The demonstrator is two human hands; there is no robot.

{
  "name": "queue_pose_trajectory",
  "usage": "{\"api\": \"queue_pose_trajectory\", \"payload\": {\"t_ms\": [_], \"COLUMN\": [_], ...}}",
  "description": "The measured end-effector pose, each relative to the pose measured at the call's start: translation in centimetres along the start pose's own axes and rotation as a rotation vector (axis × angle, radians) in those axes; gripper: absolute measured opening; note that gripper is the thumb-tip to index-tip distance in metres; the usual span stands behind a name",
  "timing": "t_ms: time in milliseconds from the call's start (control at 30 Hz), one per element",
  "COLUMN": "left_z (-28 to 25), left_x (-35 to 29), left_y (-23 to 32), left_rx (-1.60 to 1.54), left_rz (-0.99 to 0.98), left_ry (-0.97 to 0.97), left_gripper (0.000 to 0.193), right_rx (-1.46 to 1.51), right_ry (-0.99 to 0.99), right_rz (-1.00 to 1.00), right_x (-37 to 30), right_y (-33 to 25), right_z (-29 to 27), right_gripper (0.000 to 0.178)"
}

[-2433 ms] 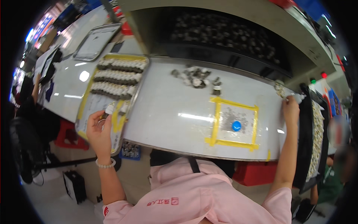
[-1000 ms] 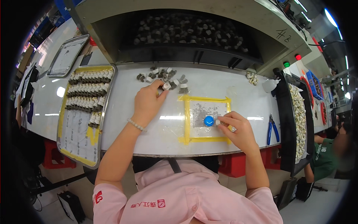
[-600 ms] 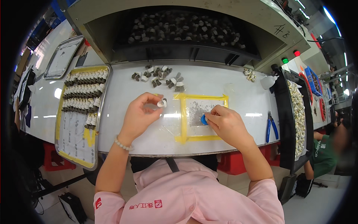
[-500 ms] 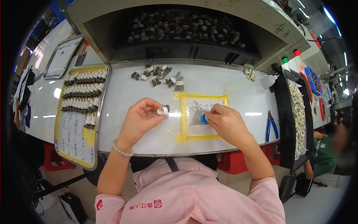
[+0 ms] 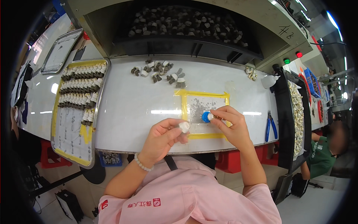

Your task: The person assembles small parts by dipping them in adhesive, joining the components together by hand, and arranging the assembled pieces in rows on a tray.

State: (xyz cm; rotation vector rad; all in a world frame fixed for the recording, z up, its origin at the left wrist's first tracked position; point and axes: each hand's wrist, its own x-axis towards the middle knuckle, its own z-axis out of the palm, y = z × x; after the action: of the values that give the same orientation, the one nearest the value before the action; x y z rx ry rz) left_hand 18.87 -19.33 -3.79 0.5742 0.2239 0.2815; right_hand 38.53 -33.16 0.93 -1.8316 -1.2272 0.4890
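Observation:
My left hand holds a small white-and-dark cylindrical part between thumb and fingers, just above the front edge of the white table. My right hand pinches a tiny pale piece right beside a blue round cap. Both are over a square marked out in yellow tape. A loose heap of similar parts lies at the back of the table.
A metal tray on the left carries rows of finished parts. A dark hopper full of parts stands behind. Blue pliers lie to the right, beside a black tray of pale pieces. Another person sits at far right.
My left hand picked a part from the heap and carried it down and right toward the taped square. My right hand stayed at the blue cap and lifted its fingers slightly.

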Motion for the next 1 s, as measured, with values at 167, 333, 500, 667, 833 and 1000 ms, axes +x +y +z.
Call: {"api": "queue_pose_trajectory", "payload": {"t_ms": [167, 333, 500, 667, 833, 1000], "left_z": [0.5, 0.2, 0.3, 0.5, 0.4, 0.7], "left_x": [0.3, 0.3, 0.4, 0.2, 0.2, 0.4], "left_y": [-1.3, -1.7, -1.9, -2.2, -2.4, -2.2], "left_rx": [0.067, 0.097, 0.136, 0.242, 0.247, 0.222], "left_rz": [0.011, 0.040, 0.064, 0.099, 0.097, 0.061], "left_ry": [0.071, 0.079, 0.084, 0.144, 0.135, 0.147], "left_gripper": [0.023, 0.023, 0.023, 0.020, 0.019, 0.018], "right_rx": [0.213, 0.304, 0.244, 0.238, 0.197, 0.256], "right_ry": [-0.050, -0.085, -0.143, -0.163, -0.155, -0.194], "right_rz": [-0.004, -0.021, -0.043, -0.013, -0.046, 0.035], "right_x": [-0.5, -0.6, -0.3, -0.5, -0.5, -0.8], "right_y": [-0.6, -1.8, -2.4, -2.4, -2.0, -1.5], "right_z": [0.6, 1.3, 1.6, 1.9, 2.0, 1.7], "right_gripper": [0.024, 0.024, 0.025, 0.025, 0.026, 0.025]}}
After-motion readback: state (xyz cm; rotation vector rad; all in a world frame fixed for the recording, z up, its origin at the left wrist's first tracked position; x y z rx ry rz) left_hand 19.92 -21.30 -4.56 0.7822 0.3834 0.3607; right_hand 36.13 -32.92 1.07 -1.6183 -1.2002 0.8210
